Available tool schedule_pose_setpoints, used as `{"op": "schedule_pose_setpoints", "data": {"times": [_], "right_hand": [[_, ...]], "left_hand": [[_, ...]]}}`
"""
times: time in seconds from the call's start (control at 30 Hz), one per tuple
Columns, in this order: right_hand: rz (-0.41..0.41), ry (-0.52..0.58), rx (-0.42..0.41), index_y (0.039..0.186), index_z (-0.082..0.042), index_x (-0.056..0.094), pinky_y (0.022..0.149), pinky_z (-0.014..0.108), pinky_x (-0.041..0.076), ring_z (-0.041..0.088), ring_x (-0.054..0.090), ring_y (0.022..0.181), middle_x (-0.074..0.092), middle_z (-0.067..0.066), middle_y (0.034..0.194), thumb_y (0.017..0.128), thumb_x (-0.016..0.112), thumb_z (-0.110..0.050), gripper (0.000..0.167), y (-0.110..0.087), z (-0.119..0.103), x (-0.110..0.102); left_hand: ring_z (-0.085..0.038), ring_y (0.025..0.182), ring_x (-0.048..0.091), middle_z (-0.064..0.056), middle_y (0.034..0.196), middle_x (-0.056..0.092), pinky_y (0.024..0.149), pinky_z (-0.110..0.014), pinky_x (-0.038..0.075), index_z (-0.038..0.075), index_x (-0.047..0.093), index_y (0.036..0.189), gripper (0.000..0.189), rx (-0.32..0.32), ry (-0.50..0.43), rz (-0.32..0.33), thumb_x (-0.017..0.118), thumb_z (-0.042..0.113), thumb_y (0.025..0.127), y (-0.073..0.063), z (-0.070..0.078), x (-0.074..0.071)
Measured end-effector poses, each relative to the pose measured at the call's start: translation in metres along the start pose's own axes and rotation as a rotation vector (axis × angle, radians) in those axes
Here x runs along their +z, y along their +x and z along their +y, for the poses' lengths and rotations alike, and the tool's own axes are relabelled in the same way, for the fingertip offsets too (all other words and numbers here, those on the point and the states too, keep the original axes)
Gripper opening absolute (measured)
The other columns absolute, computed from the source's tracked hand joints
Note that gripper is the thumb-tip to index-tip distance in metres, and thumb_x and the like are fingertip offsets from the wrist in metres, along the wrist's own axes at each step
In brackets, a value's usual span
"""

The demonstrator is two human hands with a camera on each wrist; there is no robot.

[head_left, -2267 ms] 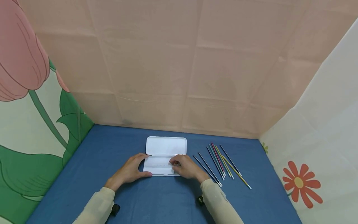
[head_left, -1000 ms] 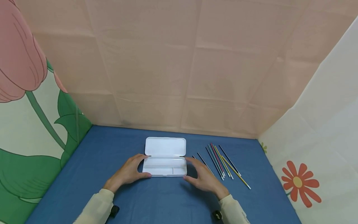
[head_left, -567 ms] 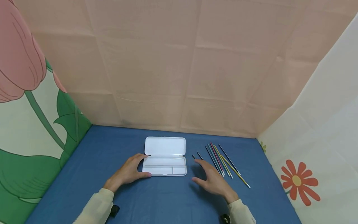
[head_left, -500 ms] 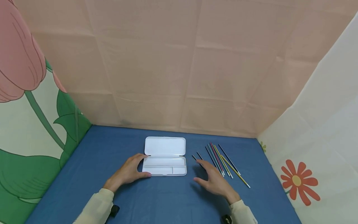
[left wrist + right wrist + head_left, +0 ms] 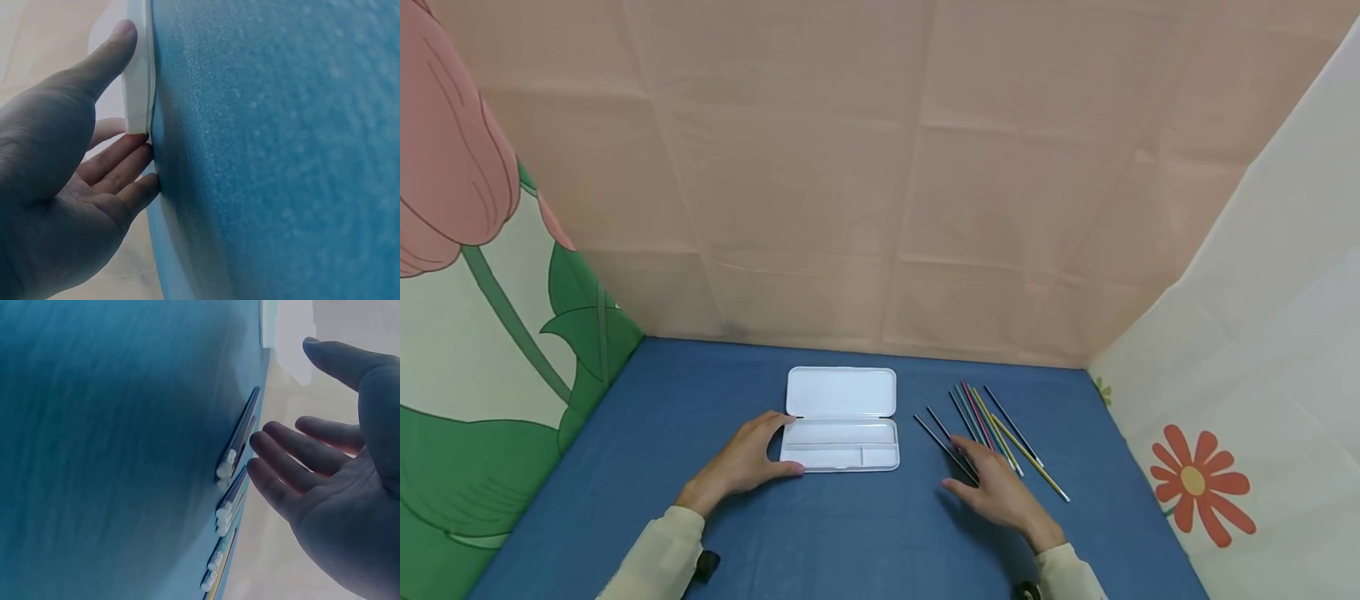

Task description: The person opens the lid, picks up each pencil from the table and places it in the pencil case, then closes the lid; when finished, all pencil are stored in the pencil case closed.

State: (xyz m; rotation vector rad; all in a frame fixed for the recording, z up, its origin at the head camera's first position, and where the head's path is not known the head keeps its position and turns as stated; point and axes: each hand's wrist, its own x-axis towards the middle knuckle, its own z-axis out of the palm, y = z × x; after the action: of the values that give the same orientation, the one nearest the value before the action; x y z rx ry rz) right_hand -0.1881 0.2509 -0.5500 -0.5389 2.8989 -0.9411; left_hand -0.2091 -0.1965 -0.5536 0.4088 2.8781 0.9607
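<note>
A white pencil box (image 5: 835,457) lies with its lid (image 5: 842,392) swung back, showing a divided, bare inside. My left hand (image 5: 747,457) holds its left end, thumb at the front edge and fingers at the back. In the left wrist view the thumb lies along the side of the box (image 5: 139,81) and the fingers reach round its end. My right hand (image 5: 1000,496) hovers over the lower ends of the leftmost dark pencils (image 5: 934,436), thumb and fingers spread, nothing held. In the right wrist view the white-tipped pencils (image 5: 239,436) lie just beyond the fingertips.
More thin pencils, red, teal, yellow and dark, fan out on the blue cloth (image 5: 850,542) right of the box; a yellow pencil (image 5: 1033,460) lies slantwise. A beige backdrop (image 5: 880,183) stands behind, with a white flowered sheet (image 5: 1247,375) at the right.
My right hand has left the box's inside, opened at its right end, then moved right over the pencils. The left hand has stayed on the box.
</note>
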Motion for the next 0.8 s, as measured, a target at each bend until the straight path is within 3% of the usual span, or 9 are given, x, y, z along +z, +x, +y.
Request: {"op": "schedule_pose_setpoints", "data": {"times": [0.33, 0.53, 0.8], "right_hand": [[-0.01, -0.034, -0.015, 0.15, -0.003, 0.067, 0.098, 0.049, 0.066, 0.029, 0.078, 0.118, 0.078, 0.012, 0.14, 0.098, 0.091, -0.024, 0.061, 0.001, 0.005, -0.001], [-0.03, -0.047, -0.061, 0.144, -0.002, 0.071, 0.087, 0.035, 0.062, 0.018, 0.071, 0.105, 0.078, 0.006, 0.124, 0.095, 0.093, -0.013, 0.055, 0.004, 0.009, 0.002], [-0.059, -0.062, -0.068, 0.143, -0.001, 0.071, 0.077, 0.028, 0.056, 0.004, 0.061, 0.089, 0.074, -0.001, 0.108, 0.096, 0.091, -0.009, 0.052, 0.011, 0.008, 0.006]], "left_hand": [[-0.045, 0.145, 0.064, -0.022, 0.156, 0.066, 0.121, -0.068, 0.053, 0.002, 0.062, 0.156, 0.09, 0.006, 0.002, 0.001, 0.099, 0.046, 0.087, 0.001, -0.002, 0.001], [-0.045, 0.145, 0.064, -0.022, 0.155, 0.066, 0.121, -0.068, 0.053, 0.002, 0.063, 0.156, 0.09, 0.003, 0.007, -0.003, 0.099, 0.047, 0.087, 0.002, -0.005, 0.003], [-0.045, 0.145, 0.064, -0.022, 0.155, 0.066, 0.121, -0.068, 0.053, 0.002, 0.063, 0.156, 0.09, 0.002, 0.011, -0.003, 0.099, 0.047, 0.087, 0.003, -0.006, 0.003]]}}
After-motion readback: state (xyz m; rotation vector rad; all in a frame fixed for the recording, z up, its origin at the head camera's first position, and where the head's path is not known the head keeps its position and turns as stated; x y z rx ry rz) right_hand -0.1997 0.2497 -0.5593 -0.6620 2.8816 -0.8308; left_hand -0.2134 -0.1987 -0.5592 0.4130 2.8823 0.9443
